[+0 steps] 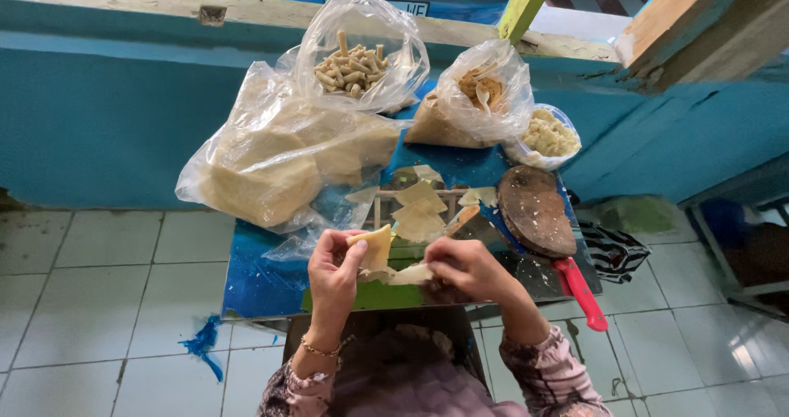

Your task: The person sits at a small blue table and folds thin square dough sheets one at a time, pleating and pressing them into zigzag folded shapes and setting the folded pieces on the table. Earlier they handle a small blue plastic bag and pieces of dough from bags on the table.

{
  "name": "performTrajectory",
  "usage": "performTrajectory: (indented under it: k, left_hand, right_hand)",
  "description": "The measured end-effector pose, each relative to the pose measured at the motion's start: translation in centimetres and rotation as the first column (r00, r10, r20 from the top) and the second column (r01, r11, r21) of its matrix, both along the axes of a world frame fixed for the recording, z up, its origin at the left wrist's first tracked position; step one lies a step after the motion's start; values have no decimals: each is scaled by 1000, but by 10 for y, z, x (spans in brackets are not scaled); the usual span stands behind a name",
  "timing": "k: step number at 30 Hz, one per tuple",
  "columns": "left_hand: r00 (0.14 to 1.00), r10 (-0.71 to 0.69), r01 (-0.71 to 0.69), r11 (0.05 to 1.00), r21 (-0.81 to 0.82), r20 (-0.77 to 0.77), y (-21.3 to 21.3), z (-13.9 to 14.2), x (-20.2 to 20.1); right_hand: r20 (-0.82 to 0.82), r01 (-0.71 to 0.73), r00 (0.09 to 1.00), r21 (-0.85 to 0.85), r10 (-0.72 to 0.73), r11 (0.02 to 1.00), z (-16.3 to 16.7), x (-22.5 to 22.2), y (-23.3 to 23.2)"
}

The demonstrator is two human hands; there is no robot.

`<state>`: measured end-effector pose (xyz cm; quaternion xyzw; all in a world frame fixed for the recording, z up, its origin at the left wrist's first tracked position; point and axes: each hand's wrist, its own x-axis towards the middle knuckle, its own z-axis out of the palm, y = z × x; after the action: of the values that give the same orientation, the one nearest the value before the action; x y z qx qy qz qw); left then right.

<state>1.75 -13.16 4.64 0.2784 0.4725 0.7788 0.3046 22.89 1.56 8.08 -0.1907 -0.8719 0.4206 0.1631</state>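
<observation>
Left hand [335,271]: raised over near edge of the small blue table [255,281], fingers curled, thumb and fingertips pinched shut on a pale yellow dough wrapper [377,247]; wrapper stands upright, folded.
Right hand [467,267]: just right of left hand, fingers bent and closed on a thin white wrapper sheet [408,275] lying flat between both hands.
Wrapper location: near centre of table, in the hands, above a green patch of tabletop.
Loose wrappers [420,210]: small pile of pale squares just beyond the hands, mid-table.
Round wooden board [535,210]: dark, right of the pile, tilted flat on table.
Red handle [583,292]: sticks out past near right edge, below the board; blade not clear.
Large plastic bag [267,158]: far left, filled with pale flat sheets.
Bag of rolled pieces [355,65]: far centre, open top, small tan cylinders inside.
Bag of brown filling [477,96]: far right of that, clear plastic.
Small tub [548,135]: far right, whitish chopped stuff inside.
Floor [90,302]: white tiles, blue scrap at left.
Wall [99,113]: teal, behind table.
Sleeves: patterned purple, bracelet on left wrist.
</observation>
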Motion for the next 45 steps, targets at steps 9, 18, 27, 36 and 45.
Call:
performTrajectory:
  k: [9, 18, 27, 36, 45]
  left_hand:
    - [980, 164, -175, 980, -99, -113, -13, -2, -2]
    - [986, -59, 65, 997, -33, 154, -5, -9, 0]
    - [905, -332, 348, 938, -12, 265, 7, -19, 19]
    - [889, -344, 375, 926, -48, 302, 10, -17, 21]
    - [872, -420, 421, 905, 52, 252, 11, -22, 26]
  right_hand:
    - [77, -142, 986, -85, 148, 986, 26, 21, 17]
    - [-7, 347, 890, 660, -456, 666, 22, 37, 67]
    - [-222, 492, 840, 698, -496, 521, -14, 34, 74]
    - [-227, 501, 801, 761, -554, 412, 8, 20, 67]
    - [-235, 226, 945, -34, -228, 974, 5, -21, -40]
